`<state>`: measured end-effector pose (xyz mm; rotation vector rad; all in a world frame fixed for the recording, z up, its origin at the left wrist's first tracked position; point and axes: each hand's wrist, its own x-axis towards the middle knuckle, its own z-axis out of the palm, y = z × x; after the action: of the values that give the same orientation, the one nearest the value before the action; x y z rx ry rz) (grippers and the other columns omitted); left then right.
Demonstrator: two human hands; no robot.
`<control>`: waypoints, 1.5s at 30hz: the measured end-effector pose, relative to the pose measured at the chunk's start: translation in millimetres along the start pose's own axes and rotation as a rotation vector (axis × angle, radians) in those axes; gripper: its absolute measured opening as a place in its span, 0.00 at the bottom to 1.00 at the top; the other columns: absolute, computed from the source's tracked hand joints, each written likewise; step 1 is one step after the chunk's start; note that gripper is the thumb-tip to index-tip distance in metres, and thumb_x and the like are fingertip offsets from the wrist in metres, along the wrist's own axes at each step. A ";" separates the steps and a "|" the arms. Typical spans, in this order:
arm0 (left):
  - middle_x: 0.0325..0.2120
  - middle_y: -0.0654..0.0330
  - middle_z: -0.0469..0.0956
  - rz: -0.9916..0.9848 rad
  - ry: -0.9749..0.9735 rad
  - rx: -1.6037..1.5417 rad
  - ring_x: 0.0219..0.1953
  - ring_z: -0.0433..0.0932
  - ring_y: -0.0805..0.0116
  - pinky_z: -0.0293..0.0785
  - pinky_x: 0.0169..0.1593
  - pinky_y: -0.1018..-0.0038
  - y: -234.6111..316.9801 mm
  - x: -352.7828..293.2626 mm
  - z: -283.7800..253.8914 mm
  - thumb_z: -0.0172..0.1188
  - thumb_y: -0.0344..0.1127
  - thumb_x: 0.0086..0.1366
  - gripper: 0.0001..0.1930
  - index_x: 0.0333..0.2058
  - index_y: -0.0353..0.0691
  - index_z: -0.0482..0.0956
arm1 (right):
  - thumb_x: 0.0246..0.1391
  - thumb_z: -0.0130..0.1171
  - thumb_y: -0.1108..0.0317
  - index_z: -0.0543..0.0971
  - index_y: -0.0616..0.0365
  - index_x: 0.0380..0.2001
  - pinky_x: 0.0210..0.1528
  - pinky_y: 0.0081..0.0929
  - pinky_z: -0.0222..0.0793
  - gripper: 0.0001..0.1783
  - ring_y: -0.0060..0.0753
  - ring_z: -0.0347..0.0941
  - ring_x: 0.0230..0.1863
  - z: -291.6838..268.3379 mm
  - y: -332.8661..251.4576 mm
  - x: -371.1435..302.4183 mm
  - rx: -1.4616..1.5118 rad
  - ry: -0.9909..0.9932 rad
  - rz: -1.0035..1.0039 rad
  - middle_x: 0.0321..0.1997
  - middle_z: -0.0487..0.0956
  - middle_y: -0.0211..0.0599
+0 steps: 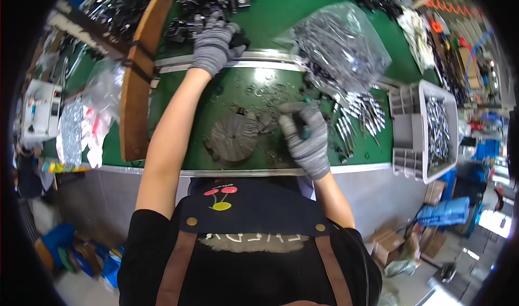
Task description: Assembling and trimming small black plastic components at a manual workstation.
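My left hand, in a grey striped glove, reaches over the metal rail to a heap of small black parts. Its fingers bend over the heap's near edge, and a dark black part shows between thumb and forefinger. Curled above the near table is my right hand, gloved alike. Teal bits show at its fingers, but I cannot make out what thing they belong to. Between the hands lies a round, ring-like arrangement of dark flat parts. Small dark rings are scattered beyond it.
A clear plastic bag of dark parts rests at the back right. Shiny metal pins lie below it. A grey crate of metal pieces stands at the right edge. An upright wooden board borders the left side.
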<state>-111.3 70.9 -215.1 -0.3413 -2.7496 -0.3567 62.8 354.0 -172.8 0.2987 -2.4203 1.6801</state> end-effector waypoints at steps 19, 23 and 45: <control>0.41 0.61 0.80 -0.616 -0.206 -1.325 0.38 0.81 0.72 0.82 0.39 0.76 80.4 -125.8 -105.6 0.74 0.38 0.56 0.32 0.56 0.41 0.70 | 0.46 0.67 0.54 0.84 0.57 0.38 0.47 0.44 0.73 0.20 0.53 0.79 0.42 -85.8 77.1 75.1 -1.234 -0.274 0.256 0.38 0.82 0.53; 0.44 0.62 0.80 -0.273 -0.005 -1.007 0.48 0.78 0.71 0.77 0.52 0.71 84.2 -156.0 -113.6 0.75 0.39 0.55 0.34 0.58 0.37 0.71 | 0.49 0.66 0.59 0.83 0.58 0.39 0.40 0.34 0.72 0.16 0.38 0.78 0.34 -87.9 29.9 65.8 -0.863 -0.245 0.307 0.32 0.82 0.46; 0.53 0.56 0.77 -0.361 -0.300 -1.796 0.54 0.76 0.64 0.72 0.60 0.67 82.3 -210.9 -66.1 0.69 0.41 0.59 0.33 0.60 0.33 0.69 | 0.49 0.73 0.62 0.82 0.53 0.41 0.37 0.22 0.71 0.16 0.20 0.73 0.39 57.6 -37.1 0.7 0.031 -0.178 -0.329 0.40 0.80 0.31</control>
<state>123.8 89.4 -215.6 -0.2465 -1.8063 -2.8831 70.1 287.3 -159.0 0.8329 -2.3035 1.6012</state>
